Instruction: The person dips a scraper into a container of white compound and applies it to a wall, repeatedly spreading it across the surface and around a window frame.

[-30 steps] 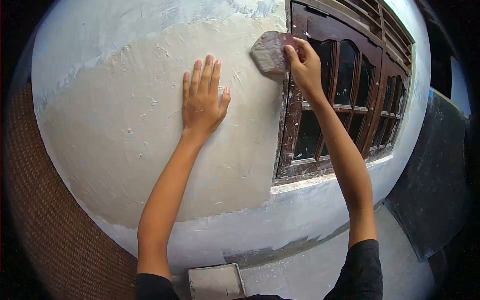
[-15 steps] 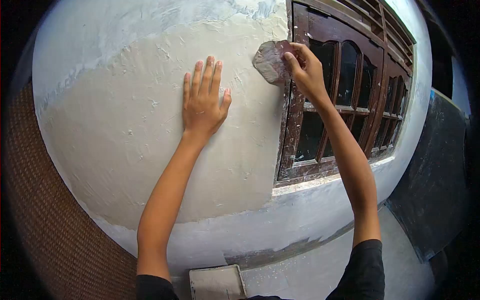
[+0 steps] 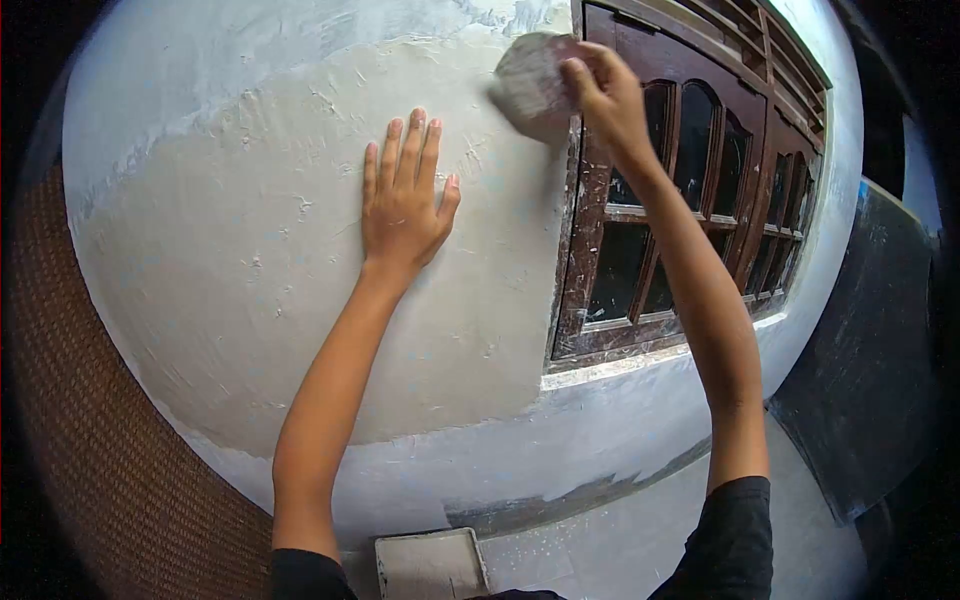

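Observation:
My left hand (image 3: 405,205) lies flat on the beige patch of the wall (image 3: 240,290), its fingers spread upward and nothing in them. At the upper right my right hand (image 3: 612,95) grips a grey, roughly rounded flat piece (image 3: 535,85) by its right edge, thumb on the near side. The piece is slightly blurred, beside the upper left corner of the brown window frame (image 3: 575,290). Whether it touches the wall cannot be told. Small ridges and marks cover the beige patch.
Brown shutters with glass panes (image 3: 697,150) are at the right, above a pale sill (image 3: 620,368). A shallow tray (image 3: 430,562) stands on the floor at the bottom. Woven matting (image 3: 110,430) lines the left side; a dark panel (image 3: 860,350) leans at the right.
My right hand and the grey piece have moved upward and slightly left. My left hand stays flat in nearly the same place.

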{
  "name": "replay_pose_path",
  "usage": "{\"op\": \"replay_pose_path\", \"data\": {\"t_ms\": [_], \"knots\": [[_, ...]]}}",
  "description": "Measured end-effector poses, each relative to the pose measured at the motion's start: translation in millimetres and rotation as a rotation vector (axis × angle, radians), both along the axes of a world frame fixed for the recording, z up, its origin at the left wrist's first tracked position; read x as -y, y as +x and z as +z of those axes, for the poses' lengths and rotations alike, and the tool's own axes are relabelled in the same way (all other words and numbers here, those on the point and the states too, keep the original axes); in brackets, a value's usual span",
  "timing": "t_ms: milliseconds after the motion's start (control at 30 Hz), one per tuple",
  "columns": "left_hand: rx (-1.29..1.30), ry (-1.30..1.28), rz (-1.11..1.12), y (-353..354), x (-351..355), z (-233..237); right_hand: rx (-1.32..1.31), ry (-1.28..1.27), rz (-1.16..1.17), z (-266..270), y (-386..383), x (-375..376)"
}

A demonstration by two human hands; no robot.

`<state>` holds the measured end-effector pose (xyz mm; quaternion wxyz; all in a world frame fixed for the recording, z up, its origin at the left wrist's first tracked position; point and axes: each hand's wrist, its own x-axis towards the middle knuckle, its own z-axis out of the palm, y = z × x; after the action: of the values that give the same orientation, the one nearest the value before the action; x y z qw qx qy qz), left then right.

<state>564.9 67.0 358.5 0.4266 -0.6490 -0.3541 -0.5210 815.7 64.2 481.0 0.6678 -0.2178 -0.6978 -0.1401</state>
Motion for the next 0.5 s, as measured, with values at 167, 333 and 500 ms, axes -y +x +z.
{"op": "replay_pose_path", "data": {"t_ms": [167,333,500], "knots": [[-0.009,-0.006,0.004,-2.5,0.7,1.8,-0.131,0.063,-0.247,12.9,9.9,-6.2],[-0.017,-0.012,0.005,-3.2,1.3,1.2,-0.203,0.050,-0.091,17.1,19.1,1.6],[-0.020,-0.015,-0.001,-3.3,1.5,1.6,-0.013,0.095,-0.138,15.3,24.1,-18.2]]}}
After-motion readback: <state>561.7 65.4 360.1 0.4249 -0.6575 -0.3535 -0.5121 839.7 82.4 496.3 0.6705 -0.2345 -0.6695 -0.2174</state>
